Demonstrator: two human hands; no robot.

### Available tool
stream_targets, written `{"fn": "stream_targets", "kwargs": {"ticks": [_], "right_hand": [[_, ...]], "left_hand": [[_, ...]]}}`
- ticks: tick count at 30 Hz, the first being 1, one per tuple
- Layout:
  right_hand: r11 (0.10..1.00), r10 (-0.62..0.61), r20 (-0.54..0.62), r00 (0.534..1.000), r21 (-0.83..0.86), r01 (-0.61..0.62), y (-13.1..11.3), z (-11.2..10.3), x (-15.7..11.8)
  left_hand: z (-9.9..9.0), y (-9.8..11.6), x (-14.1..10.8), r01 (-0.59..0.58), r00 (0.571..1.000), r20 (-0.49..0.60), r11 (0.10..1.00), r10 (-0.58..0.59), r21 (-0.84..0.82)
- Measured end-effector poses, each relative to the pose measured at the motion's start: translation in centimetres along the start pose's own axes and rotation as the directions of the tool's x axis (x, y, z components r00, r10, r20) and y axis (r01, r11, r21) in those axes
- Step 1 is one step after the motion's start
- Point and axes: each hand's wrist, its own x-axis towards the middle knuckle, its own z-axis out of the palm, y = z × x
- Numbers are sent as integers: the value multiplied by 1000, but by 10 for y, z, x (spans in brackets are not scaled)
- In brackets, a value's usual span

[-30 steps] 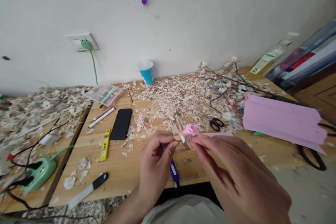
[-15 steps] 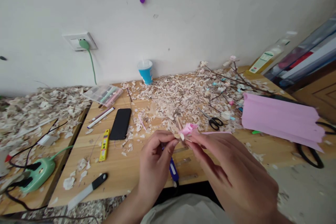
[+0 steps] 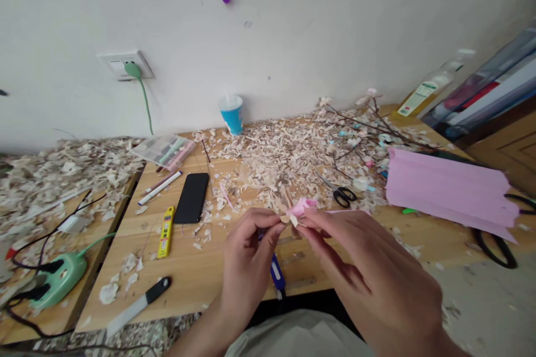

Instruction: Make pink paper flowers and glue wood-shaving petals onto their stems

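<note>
We see both hands over the near part of the table (image 3: pixel 201 273), raised in front of the lap, with a small pink flower (image 3: pixel 303 206) between their fingertips. The left hand (image 3: pixel 250 256) pinches thumb and forefinger together at the flower's left side, where pale petals stick out. The right hand (image 3: pixel 371 270) has its fingertips closed on the flower's right side; we cannot tell how firmly, since the fingers hide part of it. Below the flower, between the hands, a blue tool (image 3: pixel 277 272) lies near the table's near edge, partly hidden by the left hand. Just beyond the right hand we see black-handled scissors (image 3: pixel 344 197), and pale scraps (image 3: pixel 276 150) spread thickly across the far half of the table. At the far right, branches (image 3: pixel 383 124) with small blossoms lie over the scraps, and nearer to us is a pink sheet (image 3: pixel 448 192). A bottle (image 3: pixel 431 89) stands in the far right corner, and a blue cup (image 3: pixel 232 117) by the wall (image 3: pixel 301 28). To the left of the hands we find a black phone (image 3: pixel 191 198), a yellow box (image 3: pixel 166 232) and, nearest to us, a black-handled blade (image 3: pixel 138 305). Farther left, beyond a gap, sits a green power strip (image 3: pixel 65 278).
</note>
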Motion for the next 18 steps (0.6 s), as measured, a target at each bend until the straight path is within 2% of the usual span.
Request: {"fn": "stream_targets", "kwargs": {"ticks": [8,12,15,18], "right_hand": [[998,-1,-13,1000,-59,1,-2,-6,4],[992,71,-65,995,-96,-77,3,-11,-1],[992,79,-80,994,-95,-86,10,-4,-9],[999,-20,-37,999,-51,18,18,11,-14]], "left_hand": [[0,-1,3,32,999,-18,999,-33,-44],[-2,-10,6,148,987,-34,971,-157,-187],[-1,-17,6,295,950,15,882,-311,-368],[4,-17,4,408,901,108,740,-419,-535]]}}
